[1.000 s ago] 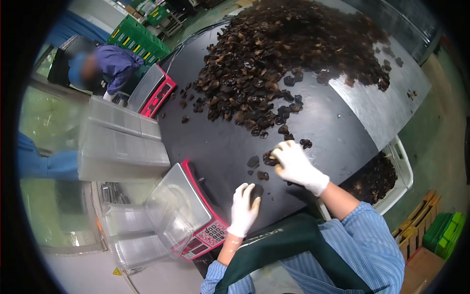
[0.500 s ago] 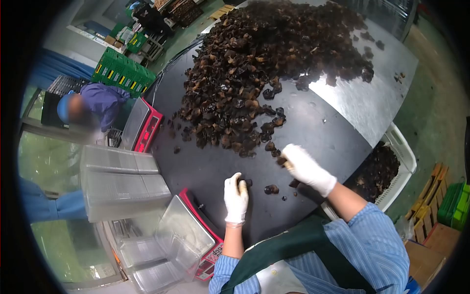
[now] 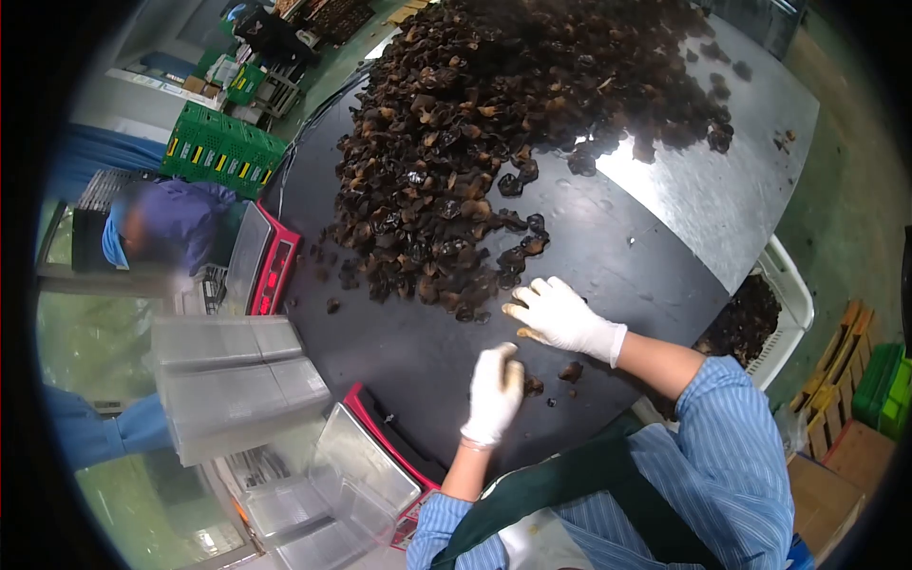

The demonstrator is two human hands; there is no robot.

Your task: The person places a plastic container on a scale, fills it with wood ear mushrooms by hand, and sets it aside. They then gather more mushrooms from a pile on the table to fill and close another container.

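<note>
A large heap of dark brown, wrinkled pieces that look like wood ear mushrooms [image 3: 427, 190] covers the far part of a dark tabletop [image 3: 636, 256]. My right hand [image 3: 565, 321], in a white glove with stained fingertips, lies at the heap's near edge with its fingers spread and nothing visible in them. My left hand [image 3: 496, 394], gloved too, is nearer my body with its fingers curled; what they hold, if anything, is hidden. Just right of it lies a loose mushroom piece [image 3: 534, 386], and another small piece [image 3: 571, 371] is below my right hand.
Left of me stand a red-edged scale [image 3: 380, 437], stacked clear plastic boxes [image 3: 228, 370] and a second red scale [image 3: 271, 261]. A white crate [image 3: 787, 318] with dark pieces is at the right. A person in purple [image 3: 180, 223] works at the left, near green crates [image 3: 223, 152].
My right hand has moved left and forward to the heap's edge, its fingers now spread, without the dark piece it held. My left hand has shifted right, towards the loose pieces.
</note>
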